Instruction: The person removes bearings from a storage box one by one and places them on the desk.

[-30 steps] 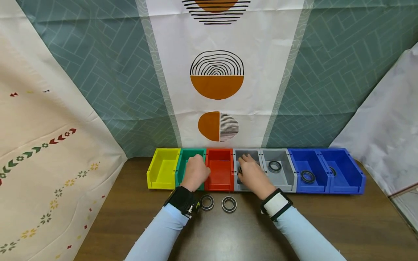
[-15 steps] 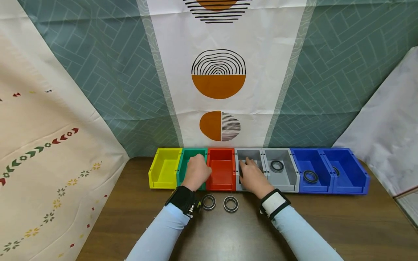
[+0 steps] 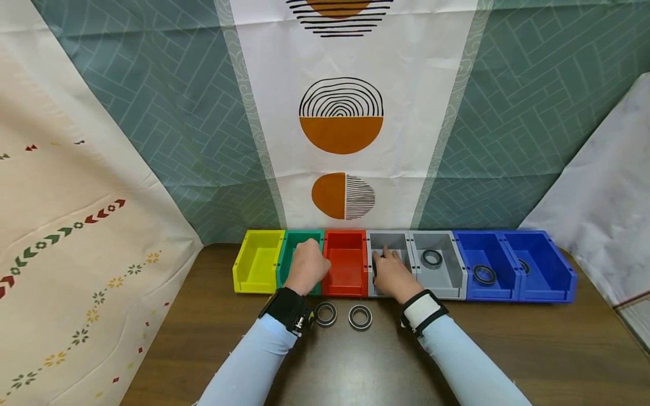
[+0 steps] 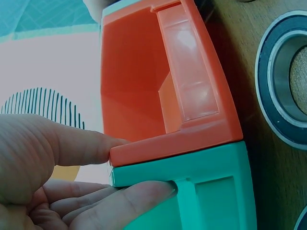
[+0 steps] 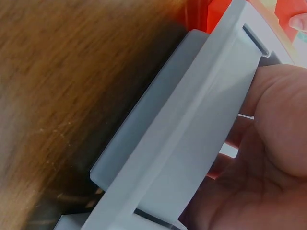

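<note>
In the head view my left hand [image 3: 307, 266] is at the border of the green bin [image 3: 287, 248] and the red bin [image 3: 343, 270]. The left wrist view shows its thumb on the red side and fingers on the green side, pinching the adjoining walls. My right hand [image 3: 396, 276] reaches into the left grey bin [image 3: 373, 292], fingers pointing down inside. Something dark, seemingly the edge of a bearing, shows beside its thumb; the fingertips are hidden. In the right wrist view the front wall of the grey bin [image 5: 192, 129] covers the fingers.
Two ball bearings, one left [image 3: 318, 322] and one right [image 3: 352, 323], lie on the wooden table [image 3: 355, 372]. Another bearing [image 3: 425, 265] sits in the right grey bin. The blue bins [image 3: 541, 294] hold a bearing [image 3: 476, 279] and a partly hidden one. A yellow bin [image 3: 254, 282] ends the row.
My right hand has shifted slightly within the left grey bin, and its fingers look more spread. The left hand keeps its place; the whole view has drifted a little.
</note>
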Tool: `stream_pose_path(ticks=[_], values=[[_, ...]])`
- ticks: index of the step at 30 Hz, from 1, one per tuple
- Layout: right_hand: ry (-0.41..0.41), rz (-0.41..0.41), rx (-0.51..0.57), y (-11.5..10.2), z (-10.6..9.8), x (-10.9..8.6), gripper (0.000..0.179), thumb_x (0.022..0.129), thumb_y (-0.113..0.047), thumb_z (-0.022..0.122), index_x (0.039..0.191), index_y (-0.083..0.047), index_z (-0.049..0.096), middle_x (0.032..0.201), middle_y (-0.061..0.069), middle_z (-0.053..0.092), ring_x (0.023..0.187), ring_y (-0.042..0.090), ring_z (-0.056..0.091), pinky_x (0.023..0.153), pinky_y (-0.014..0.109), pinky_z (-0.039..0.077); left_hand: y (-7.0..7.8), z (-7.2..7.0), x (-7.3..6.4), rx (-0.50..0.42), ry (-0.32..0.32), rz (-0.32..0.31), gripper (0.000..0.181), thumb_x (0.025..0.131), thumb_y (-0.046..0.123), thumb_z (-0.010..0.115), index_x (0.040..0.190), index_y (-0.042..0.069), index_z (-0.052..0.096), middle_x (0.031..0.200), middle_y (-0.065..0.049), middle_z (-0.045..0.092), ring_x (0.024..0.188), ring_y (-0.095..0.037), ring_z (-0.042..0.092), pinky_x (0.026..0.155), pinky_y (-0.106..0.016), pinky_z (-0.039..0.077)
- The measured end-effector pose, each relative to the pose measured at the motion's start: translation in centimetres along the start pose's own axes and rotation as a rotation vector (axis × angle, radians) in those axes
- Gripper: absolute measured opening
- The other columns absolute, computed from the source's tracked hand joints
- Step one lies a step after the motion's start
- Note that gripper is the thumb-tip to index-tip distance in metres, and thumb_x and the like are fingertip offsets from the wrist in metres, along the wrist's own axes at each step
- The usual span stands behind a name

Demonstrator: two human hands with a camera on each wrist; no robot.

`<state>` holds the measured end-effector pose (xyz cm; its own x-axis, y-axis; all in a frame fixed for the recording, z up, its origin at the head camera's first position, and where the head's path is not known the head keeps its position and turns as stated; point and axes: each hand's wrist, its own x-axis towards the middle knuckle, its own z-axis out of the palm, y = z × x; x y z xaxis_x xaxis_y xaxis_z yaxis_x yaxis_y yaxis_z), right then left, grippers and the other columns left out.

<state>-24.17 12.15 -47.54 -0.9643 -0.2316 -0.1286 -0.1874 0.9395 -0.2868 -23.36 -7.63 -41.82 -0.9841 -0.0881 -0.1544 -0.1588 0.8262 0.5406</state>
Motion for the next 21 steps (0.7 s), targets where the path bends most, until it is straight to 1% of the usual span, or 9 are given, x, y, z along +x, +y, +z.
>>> stream_pose_path(ticks=[4, 8, 11, 14, 18, 21], values=[[0.029, -0.005, 0.003, 0.14, 0.00, -0.16, 0.060, 0.080, -0.015, 0.066, 0.134, 0.001, 0.047, 0.139, 0.030, 0.040, 0.126, 0.047, 0.041, 0.105, 0.053, 0.035, 0.03, 0.15, 0.03, -0.004, -0.008, -0.004, 0.018, 0.082, 0.011, 0.064, 0.065, 0.006, 0.058, 0.052, -0.004, 0.043, 0.047, -0.022, 0.054, 0.041, -0.024, 0.037], [0.076, -0.016, -0.009, 0.09, -0.05, -0.35, 0.052, 0.078, -0.017, 0.070, 0.123, 0.002, 0.055, 0.121, 0.026, 0.055, 0.110, 0.038, 0.054, 0.094, 0.049, 0.046, 0.09, 0.10, 0.03, -0.016, -0.011, -0.011, 0.017, 0.082, 0.011, 0.064, 0.066, 0.006, 0.058, 0.053, -0.004, 0.043, 0.048, -0.023, 0.054, 0.042, -0.025, 0.037], [0.101, -0.007, -0.006, 0.02, -0.05, -0.43, 0.045, 0.076, -0.016, 0.072, 0.116, 0.001, 0.059, 0.108, 0.022, 0.060, 0.100, 0.032, 0.058, 0.086, 0.046, 0.050, 0.15, 0.03, -0.02, -0.016, -0.014, -0.019, 0.017, 0.082, 0.012, 0.065, 0.068, 0.006, 0.059, 0.054, -0.005, 0.045, 0.049, -0.023, 0.055, 0.043, -0.025, 0.039], [0.125, -0.005, -0.001, -0.02, 0.02, -0.46, 0.037, 0.075, -0.013, 0.072, 0.109, -0.001, 0.062, 0.099, 0.019, 0.062, 0.093, 0.029, 0.059, 0.080, 0.044, 0.052, 0.16, 0.03, -0.04, -0.016, -0.016, -0.027, 0.016, 0.082, 0.012, 0.065, 0.069, 0.006, 0.059, 0.055, -0.005, 0.046, 0.050, -0.023, 0.055, 0.044, -0.025, 0.039], [0.161, -0.023, -0.023, -0.17, -0.06, -0.61, 0.020, 0.077, -0.004, 0.066, 0.096, -0.002, 0.064, 0.088, 0.016, 0.065, 0.084, 0.028, 0.061, 0.072, 0.041, 0.053, 0.15, 0.04, 0.00, -0.017, -0.017, -0.033, 0.015, 0.081, 0.012, 0.065, 0.069, 0.006, 0.059, 0.055, -0.005, 0.046, 0.050, -0.022, 0.055, 0.044, -0.025, 0.040], [0.181, -0.042, -0.042, -0.34, -0.25, -0.80, 0.012, 0.078, 0.002, 0.062, 0.088, -0.004, 0.065, 0.083, 0.014, 0.066, 0.079, 0.027, 0.063, 0.068, 0.040, 0.052, 0.15, 0.02, 0.05, -0.014, -0.011, -0.027, 0.016, 0.081, 0.012, 0.065, 0.067, 0.006, 0.059, 0.055, -0.005, 0.047, 0.050, -0.022, 0.055, 0.044, -0.025, 0.041]])
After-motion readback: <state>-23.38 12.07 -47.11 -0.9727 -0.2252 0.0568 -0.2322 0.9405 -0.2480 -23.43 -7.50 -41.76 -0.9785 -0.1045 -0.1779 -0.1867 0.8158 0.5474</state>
